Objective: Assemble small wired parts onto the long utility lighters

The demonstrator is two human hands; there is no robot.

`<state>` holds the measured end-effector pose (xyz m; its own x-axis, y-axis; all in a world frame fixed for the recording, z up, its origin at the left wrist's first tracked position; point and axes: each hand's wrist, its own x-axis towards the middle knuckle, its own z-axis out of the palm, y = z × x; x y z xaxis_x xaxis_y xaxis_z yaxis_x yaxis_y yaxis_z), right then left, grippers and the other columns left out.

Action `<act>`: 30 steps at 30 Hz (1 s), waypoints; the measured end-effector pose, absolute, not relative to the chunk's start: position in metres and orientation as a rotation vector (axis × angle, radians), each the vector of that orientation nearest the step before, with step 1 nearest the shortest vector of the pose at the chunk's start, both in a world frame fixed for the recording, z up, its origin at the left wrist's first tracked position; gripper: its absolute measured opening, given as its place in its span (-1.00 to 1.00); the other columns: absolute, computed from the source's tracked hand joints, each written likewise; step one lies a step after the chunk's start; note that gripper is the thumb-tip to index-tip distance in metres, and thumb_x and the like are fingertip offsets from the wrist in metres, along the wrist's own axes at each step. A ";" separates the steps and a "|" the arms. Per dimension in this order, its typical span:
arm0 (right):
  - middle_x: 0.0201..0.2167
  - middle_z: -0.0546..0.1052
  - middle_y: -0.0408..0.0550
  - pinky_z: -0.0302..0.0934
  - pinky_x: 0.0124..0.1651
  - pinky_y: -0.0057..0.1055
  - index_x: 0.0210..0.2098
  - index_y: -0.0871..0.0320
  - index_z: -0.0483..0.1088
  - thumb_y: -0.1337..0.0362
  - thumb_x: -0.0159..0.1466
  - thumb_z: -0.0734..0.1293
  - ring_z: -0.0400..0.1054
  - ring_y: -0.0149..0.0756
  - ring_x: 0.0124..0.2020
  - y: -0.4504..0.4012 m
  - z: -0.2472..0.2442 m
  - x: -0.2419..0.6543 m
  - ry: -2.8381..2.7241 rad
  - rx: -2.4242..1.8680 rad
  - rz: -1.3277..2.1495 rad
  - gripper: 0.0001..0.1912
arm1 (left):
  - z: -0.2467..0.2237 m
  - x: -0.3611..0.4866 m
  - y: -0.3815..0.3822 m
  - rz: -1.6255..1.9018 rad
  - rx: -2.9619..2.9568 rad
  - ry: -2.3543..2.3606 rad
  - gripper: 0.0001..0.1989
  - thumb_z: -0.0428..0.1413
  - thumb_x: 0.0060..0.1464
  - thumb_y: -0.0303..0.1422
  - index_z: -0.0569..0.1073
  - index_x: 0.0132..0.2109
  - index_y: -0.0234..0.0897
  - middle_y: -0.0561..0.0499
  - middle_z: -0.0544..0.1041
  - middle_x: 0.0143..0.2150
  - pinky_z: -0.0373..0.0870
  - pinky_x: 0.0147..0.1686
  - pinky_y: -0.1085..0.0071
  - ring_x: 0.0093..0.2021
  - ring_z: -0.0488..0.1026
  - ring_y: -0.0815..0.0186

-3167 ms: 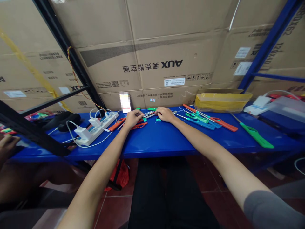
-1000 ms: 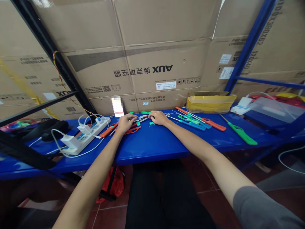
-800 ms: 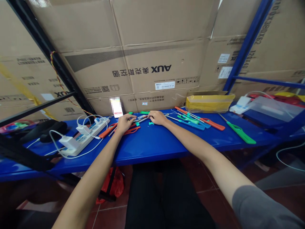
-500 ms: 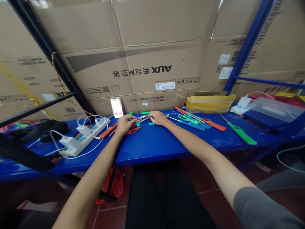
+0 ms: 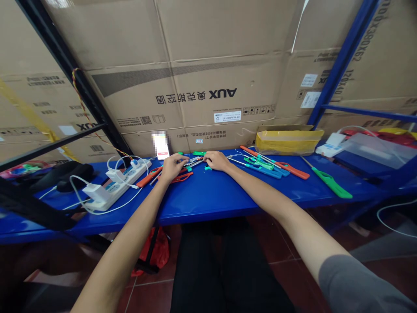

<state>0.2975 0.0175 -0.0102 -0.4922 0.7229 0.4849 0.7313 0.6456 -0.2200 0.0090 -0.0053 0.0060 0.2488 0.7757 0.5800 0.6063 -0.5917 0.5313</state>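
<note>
Head view: a blue steel shelf (image 5: pixel 215 202) lay ahead, with both bare forearms reaching in from 6 o'clock; clock directions below were taken from the middle of the hands.

Left hand (image 5: pixel 174 167): its fingers were curved and lowered at the near end of a small cluster of metal lighter parts (image 5: pixel 195 162); whether they pinched anything was too small to tell.

Right hand (image 5: pixel 216 161): it lay palm down and loosely cupped, its fingers (image 5: pixel 208 159) just beside that cluster at 3 o'clock from it; no clear hold showed, so I cannot tell.

Just by the hands: a small teal plastic piece (image 5: pixel 207 168) sat at 6 o'clock from the right hand, and a red lighter (image 5: pixel 180 177) lay under the left hand's heel. An orange lighter (image 5: pixel 149 177) lay at 9 o'clock.

Farther right: teal-and-orange long lighters (image 5: pixel 263 165) lay in a loose fan at 3 o'clock, with a green lighter (image 5: pixel 330 183) beyond them.

Farther out: a white power strip (image 5: pixel 124 184) lay at 9 o'clock, a blurred phone (image 5: pixel 161 145) stood at 11 o'clock, and a yellow-taped box (image 5: pixel 288 143) sat at 2 o'clock against AUX cartons (image 5: pixel 208 82).
</note>
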 end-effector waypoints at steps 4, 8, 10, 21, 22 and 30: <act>0.03 0.78 0.03 0.42 0.10 -0.32 0.00 0.08 0.77 0.50 0.48 0.32 0.65 -0.10 0.06 0.017 -0.010 0.298 -2.330 -1.136 -0.041 -0.62 | 0.006 0.011 -0.005 1.241 2.334 1.293 -0.75 0.30 0.37 -0.16 0.84 -0.05 -0.14 -0.12 0.76 -0.06 0.61 0.02 0.19 -0.11 0.67 0.08; 0.05 0.79 0.05 0.44 0.10 -0.31 0.02 0.11 0.77 0.50 0.48 0.32 0.65 -0.09 0.08 0.018 -0.010 0.297 -2.342 -1.133 -0.060 -0.62 | 0.004 0.012 -0.005 1.223 2.336 1.318 -0.74 0.27 0.35 -0.22 0.84 -0.03 -0.16 -0.11 0.78 -0.05 0.61 -0.01 0.22 -0.14 0.67 0.10; 0.04 0.79 0.05 0.44 0.11 -0.31 0.02 0.12 0.77 0.50 0.47 0.32 0.65 -0.10 0.07 0.019 -0.011 0.296 -2.347 -1.121 -0.066 -0.62 | 0.003 0.012 -0.005 1.225 2.343 1.343 -0.74 0.26 0.33 -0.24 0.84 -0.03 -0.16 -0.09 0.78 -0.07 0.60 -0.04 0.24 -0.17 0.67 0.12; 0.05 0.79 0.04 0.42 0.14 -0.33 0.00 0.11 0.77 0.51 0.45 0.35 0.65 -0.10 0.07 0.017 -0.011 0.293 -2.340 -1.094 -0.071 -0.65 | -0.003 0.010 -0.002 1.220 2.311 1.382 -0.79 0.34 0.34 -0.17 0.83 -0.09 -0.15 -0.07 0.82 -0.14 0.66 -0.04 0.20 -0.23 0.72 0.09; 0.05 0.79 0.04 0.42 0.14 -0.33 0.00 0.11 0.77 0.50 0.46 0.35 0.65 -0.10 0.07 0.017 -0.011 0.293 -2.340 -1.095 -0.070 -0.65 | -0.003 0.010 -0.001 1.220 2.301 1.372 -0.77 0.34 0.36 -0.14 0.83 -0.10 -0.15 -0.07 0.81 -0.16 0.67 -0.05 0.20 -0.24 0.72 0.09; 0.02 0.78 0.04 0.40 0.12 -0.34 0.03 0.12 0.77 0.52 0.47 0.34 0.65 -0.11 0.04 0.017 -0.010 0.293 -2.358 -1.119 -0.081 -0.63 | -0.001 0.009 -0.002 1.217 2.373 1.310 -0.74 0.35 0.38 -0.10 0.80 -0.15 -0.16 -0.10 0.82 -0.10 0.63 -0.03 0.18 -0.17 0.72 0.06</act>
<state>0.2926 0.0171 -0.0105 -0.5207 0.7050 0.4814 0.7363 0.6563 -0.1647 0.0094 -0.0021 -0.0011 0.2808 0.7687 0.5747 0.6297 -0.5994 0.4941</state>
